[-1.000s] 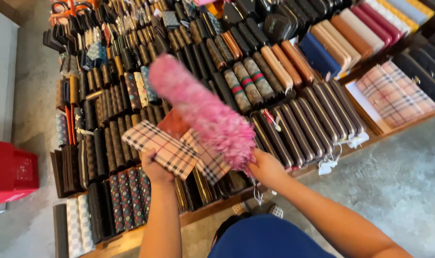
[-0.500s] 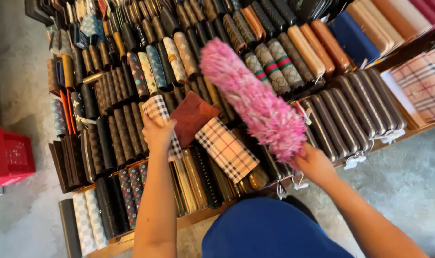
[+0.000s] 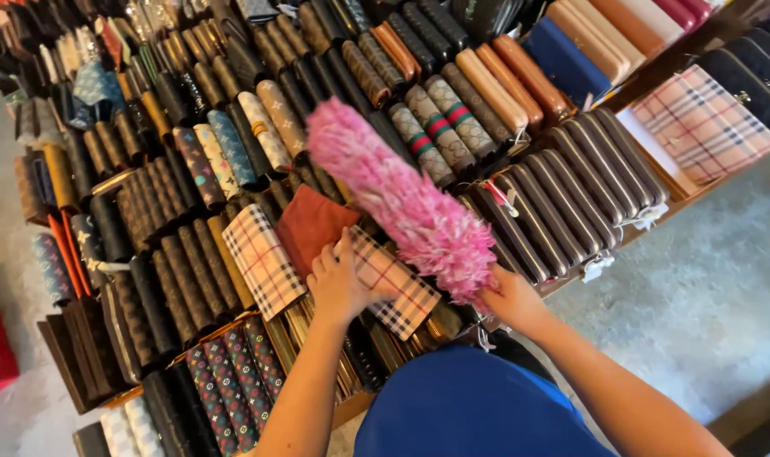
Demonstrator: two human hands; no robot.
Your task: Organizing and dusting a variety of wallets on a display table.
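The right hand (image 3: 510, 298) is clenched around the base of a fluffy pink duster (image 3: 406, 203), a long, tapering plume of shaggy microfibre that slants up and to the left over the display. Its handle is hidden inside the fist.

The left hand (image 3: 338, 283) presses fingers-down on a rust-red wallet (image 3: 310, 227) with a soft, suede-like face, which lies flat on top of the rows. The thumb side touches a beige plaid wallet (image 3: 396, 283) with black and red check lines, tilted just below the duster's lower end. Whether the fingers actually pinch the red wallet or merely rest on it cannot be told. On the other side of the red one, touching it, lies a second plaid wallet (image 3: 262, 261) of the same pattern.

All three sit on a shallow wooden display tray (image 3: 351, 408) packed with long wallets standing on edge in tight rows — dark brown monogrammed ones, black ones, and a few with coloured dots near the front. Behind the duster stand brown canvas wallets with green-and-red stripes (image 3: 436, 127), then smooth tan leather wallets (image 3: 508, 80) and a flat blue one (image 3: 567, 59).

To the right a separate tray holds a large pale plaid purse (image 3: 702, 123) lying flat. Grey concrete floor (image 3: 706, 296) shows below it.
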